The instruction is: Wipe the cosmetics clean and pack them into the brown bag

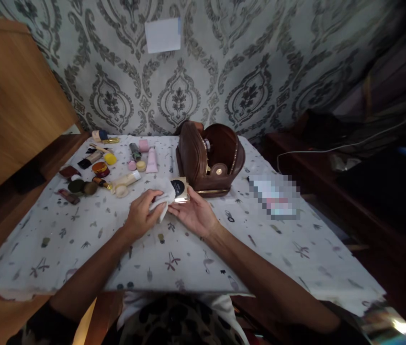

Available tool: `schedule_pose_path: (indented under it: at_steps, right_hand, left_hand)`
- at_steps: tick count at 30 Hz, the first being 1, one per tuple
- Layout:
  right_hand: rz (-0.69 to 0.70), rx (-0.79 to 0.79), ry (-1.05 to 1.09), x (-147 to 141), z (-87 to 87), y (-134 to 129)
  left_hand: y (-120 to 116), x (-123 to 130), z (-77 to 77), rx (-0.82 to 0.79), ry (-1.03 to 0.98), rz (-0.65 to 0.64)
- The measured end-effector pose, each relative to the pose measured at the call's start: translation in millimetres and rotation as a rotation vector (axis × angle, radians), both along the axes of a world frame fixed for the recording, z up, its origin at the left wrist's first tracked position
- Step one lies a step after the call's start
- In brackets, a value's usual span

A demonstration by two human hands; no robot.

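My left hand point(143, 213) is closed on a white cloth point(163, 201), its fingers pinching the folds. The cloth lies against a small gold box point(181, 190) with a dark round label. Around the right side and underside of that box are the fingers of my right hand point(197, 213), gripping it. Both hands are close together over the table, in front of a brown leather bag point(192, 155). The bag stands unzipped, with a small item just visible inside its mouth. Part of the box is covered by the cloth.
Left on the patterned tablecloth point(117, 258) lie several cosmetics: a pink tube point(152, 160), an amber jar point(100, 169), a yellow sponge point(109, 158) and a cream tube point(127, 179). A pixelated flat object point(275, 196) rests at right. A wooden cabinet point(16, 86) stands left.
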State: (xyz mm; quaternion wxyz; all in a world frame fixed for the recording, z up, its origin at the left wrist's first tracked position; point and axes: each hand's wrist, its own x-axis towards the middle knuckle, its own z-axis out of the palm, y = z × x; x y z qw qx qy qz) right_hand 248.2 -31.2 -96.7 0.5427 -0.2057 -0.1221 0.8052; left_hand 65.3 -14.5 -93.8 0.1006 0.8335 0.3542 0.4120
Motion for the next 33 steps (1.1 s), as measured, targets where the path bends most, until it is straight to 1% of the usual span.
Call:
schedule_pose_path:
  at_steps: [4,7,10,12,14,17,20,23,27,31,33]
  right_hand:
    - [0.008,0.016,-0.048,-2.3,0.1,-2.4]
    - [0.030,0.054,-0.089,-3.9,0.2,-5.3]
    - [0.046,0.078,-0.126,-5.3,-0.9,-7.3]
    - [0.042,0.087,-0.152,-6.7,-2.8,-7.4]
    - [0.013,0.093,-0.177,-8.4,-5.8,-6.4]
    - [-0.072,0.088,-0.206,-10.9,-10.7,-3.7]
    - [-0.144,0.084,-0.210,-11.5,-13.6,-0.9]
    - [-0.186,0.090,-0.216,-9.2,-13.7,1.2]
    - [-0.227,0.063,-0.204,-4.8,-13.2,4.1]
    - [-0.226,0.025,-0.180,-2.5,-11.5,4.8]
    - [-0.208,0.056,-0.194,-2.2,-9.4,3.3]
  left_hand:
    - [0.9,-1.4,-2.6,-0.177,-0.055,0.025]
    - [3.7,-1.8,-3.8,-0.254,-0.129,0.066]
    - [6.4,-1.3,-1.0,-0.326,-0.204,0.046]
    - [7.6,-0.7,1.5,-0.398,-0.219,0.026]
    - [8.6,0.0,2.5,-0.460,-0.232,0.026]
    - [9.8,1.6,-0.6,-0.530,-0.276,0.024]
    - [9.9,3.1,-6.0,-0.595,-0.293,-0.022]
    - [8.0,3.7,-8.4,-0.646,-0.262,-0.107]
    - [4.9,2.8,-5.7,-0.664,-0.192,-0.206]
    - [5.0,1.3,-1.4,-0.670,-0.138,-0.249]
    - [6.5,1.0,0.3,-0.617,-0.137,-0.238]
